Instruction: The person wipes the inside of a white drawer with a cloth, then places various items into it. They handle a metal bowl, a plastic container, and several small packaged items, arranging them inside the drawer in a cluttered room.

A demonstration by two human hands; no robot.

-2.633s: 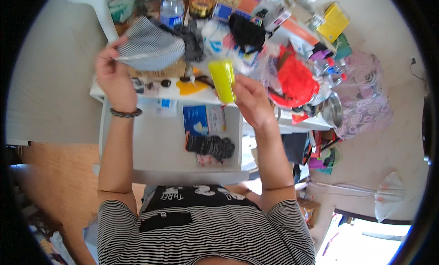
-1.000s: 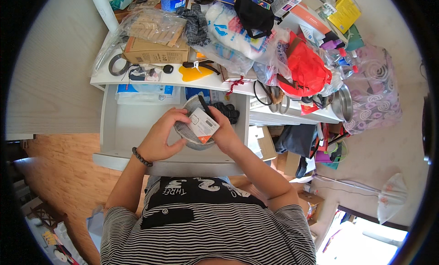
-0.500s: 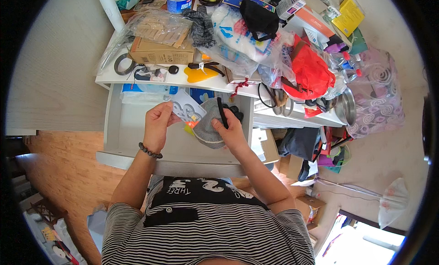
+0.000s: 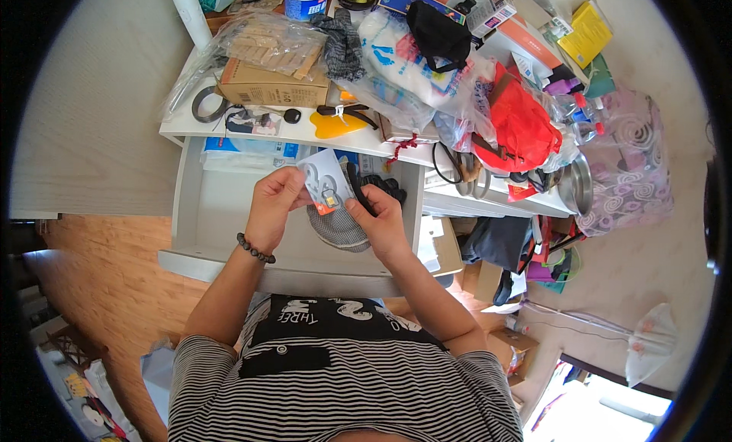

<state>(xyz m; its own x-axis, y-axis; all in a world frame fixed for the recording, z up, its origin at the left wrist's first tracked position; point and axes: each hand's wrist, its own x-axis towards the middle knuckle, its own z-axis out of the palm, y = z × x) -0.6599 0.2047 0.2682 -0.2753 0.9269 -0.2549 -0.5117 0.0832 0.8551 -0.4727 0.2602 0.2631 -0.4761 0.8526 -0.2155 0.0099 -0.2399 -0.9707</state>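
Observation:
Over an open white drawer (image 4: 217,213), my left hand (image 4: 276,199) pinches the left edge of a small light grey card (image 4: 326,173). The card bears pale looped shapes and an orange corner. My right hand (image 4: 383,222) is closed on a grey checked cloth item with a dark edge, perhaps a cap (image 4: 341,232). My right thumb reaches the lower right edge of the card. Part of the cloth is hidden behind the card. Beside my right fingers, a bunched black item (image 4: 394,189) lies in the drawer.
Blue and white plastic packs (image 4: 248,152) lie at the drawer's back. On the crowded desktop above are a cardboard box (image 4: 274,87), a tape roll (image 4: 208,105), a yellow flat piece (image 4: 333,125), a red bag (image 4: 522,122) and a metal bowl (image 4: 577,184).
The card has moved right and turned more upright, now overlapping the grey cloth item. My right thumb has come to the card's edge. The cloth item has shifted slightly left.

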